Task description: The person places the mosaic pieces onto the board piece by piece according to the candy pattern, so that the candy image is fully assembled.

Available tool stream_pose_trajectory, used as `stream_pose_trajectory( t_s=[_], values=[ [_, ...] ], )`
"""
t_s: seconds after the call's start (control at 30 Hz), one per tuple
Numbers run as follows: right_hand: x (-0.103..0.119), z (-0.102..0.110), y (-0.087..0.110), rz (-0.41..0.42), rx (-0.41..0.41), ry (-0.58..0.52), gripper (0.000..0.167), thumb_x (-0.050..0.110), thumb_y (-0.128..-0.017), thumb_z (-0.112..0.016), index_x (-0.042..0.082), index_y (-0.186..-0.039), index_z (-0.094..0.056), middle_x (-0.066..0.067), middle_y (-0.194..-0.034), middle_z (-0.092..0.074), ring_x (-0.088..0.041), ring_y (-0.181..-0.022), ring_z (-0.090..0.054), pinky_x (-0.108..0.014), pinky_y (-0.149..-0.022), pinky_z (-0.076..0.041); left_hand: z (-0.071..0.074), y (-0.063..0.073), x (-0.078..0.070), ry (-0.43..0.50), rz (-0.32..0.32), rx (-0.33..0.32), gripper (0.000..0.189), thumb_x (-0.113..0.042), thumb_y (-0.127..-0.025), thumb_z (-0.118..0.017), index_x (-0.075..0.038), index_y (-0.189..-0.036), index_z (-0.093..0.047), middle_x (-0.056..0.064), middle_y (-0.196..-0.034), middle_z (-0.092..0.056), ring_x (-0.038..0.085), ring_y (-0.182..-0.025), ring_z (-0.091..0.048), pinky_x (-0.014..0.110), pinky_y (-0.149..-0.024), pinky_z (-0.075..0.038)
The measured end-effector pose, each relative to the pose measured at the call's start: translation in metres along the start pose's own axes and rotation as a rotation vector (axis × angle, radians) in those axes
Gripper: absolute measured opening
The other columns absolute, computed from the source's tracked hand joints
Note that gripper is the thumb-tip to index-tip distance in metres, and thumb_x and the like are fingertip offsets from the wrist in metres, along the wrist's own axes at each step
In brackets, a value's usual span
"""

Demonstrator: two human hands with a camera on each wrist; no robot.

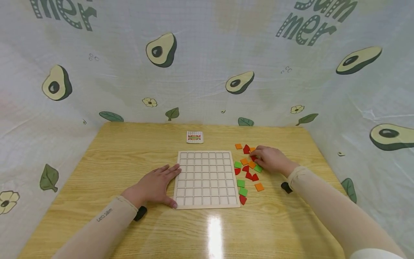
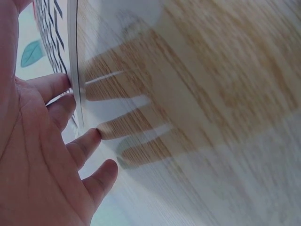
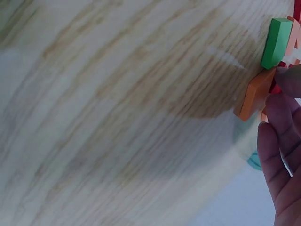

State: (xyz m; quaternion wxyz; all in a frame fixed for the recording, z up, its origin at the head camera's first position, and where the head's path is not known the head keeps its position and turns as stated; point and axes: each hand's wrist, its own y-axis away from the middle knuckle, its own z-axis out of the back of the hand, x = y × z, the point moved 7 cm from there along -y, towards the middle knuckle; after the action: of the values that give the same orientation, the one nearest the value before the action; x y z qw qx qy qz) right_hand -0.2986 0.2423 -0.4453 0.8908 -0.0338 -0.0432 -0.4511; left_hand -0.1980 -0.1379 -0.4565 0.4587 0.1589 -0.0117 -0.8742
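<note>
A square wooden grid board (image 1: 207, 207) lies flat on the table, its cells showing bare wood. My left hand (image 1: 156, 185) is at the board's left edge with fingers spread and the thumb near the lower corner; in the left wrist view its fingertips (image 2: 59, 84) touch the edge. To the right of the board, my right hand (image 1: 273, 159) reaches into a scatter of flat coloured pieces. Its thumb and finger pinch a red piece (image 3: 277, 86), largely hidden by them. Beside it are an orange square piece (image 3: 256, 94) and a green square piece (image 3: 276, 43).
Behind the board lies a small card (image 1: 195, 137) with a red and green pattern on a grid. Several red rounded wedges (image 1: 248, 175), green squares (image 1: 240, 183) and orange squares (image 1: 259, 187) lie along the board's right side. A printed cloth (image 1: 200, 72) hangs around the table.
</note>
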Motion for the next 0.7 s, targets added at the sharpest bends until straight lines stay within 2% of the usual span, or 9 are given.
stream_pose_trajectory(
  t_s=[0.2,0.43,0.7],
  values=[
    [-0.001,-0.002,0.001,0.014,-0.011,-0.008,0.028,0.016,-0.092,-0.074,0.013,-0.120,-0.073,-0.001,-0.102,-0.062,-0.014,-0.077,-0.055,-0.036,-0.073,-0.053,-0.001,0.000,-0.001,0.011,0.004,0.012,0.122,-0.076,-0.065,-0.076,-0.009,-0.157,-0.032,0.007,-0.163,-0.023,0.041,-0.146,-0.024,0.059,-0.112,-0.027],
    [-0.003,0.001,0.002,0.030,-0.067,-0.048,0.025,0.016,-0.090,-0.076,0.011,-0.114,-0.075,-0.001,-0.098,-0.063,-0.013,-0.074,-0.054,-0.035,-0.070,-0.051,0.000,-0.001,-0.002,0.021,0.005,0.019,0.121,-0.074,-0.065,-0.077,-0.009,-0.157,-0.032,0.007,-0.163,-0.023,0.041,-0.146,-0.024,0.058,-0.112,-0.027],
    [0.001,0.007,-0.008,0.026,-0.089,-0.125,0.026,0.018,-0.091,-0.074,0.010,-0.116,-0.075,-0.001,-0.099,-0.063,-0.012,-0.072,-0.052,-0.033,-0.068,-0.049,-0.001,0.001,0.001,0.005,0.017,0.021,0.123,-0.076,-0.064,-0.076,-0.009,-0.157,-0.032,0.007,-0.164,-0.023,0.040,-0.146,-0.024,0.058,-0.112,-0.027]
  ],
)
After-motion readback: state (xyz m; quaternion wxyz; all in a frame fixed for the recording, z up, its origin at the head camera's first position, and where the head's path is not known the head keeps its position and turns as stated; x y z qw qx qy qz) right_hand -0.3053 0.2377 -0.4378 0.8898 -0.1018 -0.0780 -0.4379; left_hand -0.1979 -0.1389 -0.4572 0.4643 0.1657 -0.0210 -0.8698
